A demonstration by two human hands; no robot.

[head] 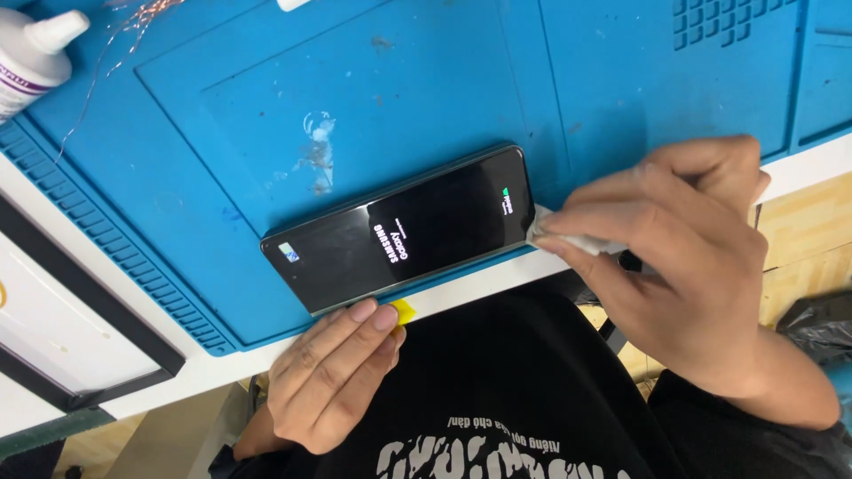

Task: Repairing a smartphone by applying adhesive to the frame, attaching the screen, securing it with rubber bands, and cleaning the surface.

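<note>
A black smartphone (404,232) lies face up on the blue work mat (417,80), near the mat's front edge, with its screen lit and showing a start-up logo. My left hand (328,377) reaches up from below. Its fingertips press against the phone's near long edge, and a small yellow piece (405,310) shows right at those fingertips. My right hand (679,253) pinches a small white wipe (568,238) and holds it against the phone's right end.
A white squeeze bottle (31,53) stands at the far left corner, with thin copper wire strands (133,22) beside it. A dark-framed white panel (80,328) lies left of the mat. The white table edge (222,364) runs just in front of the phone.
</note>
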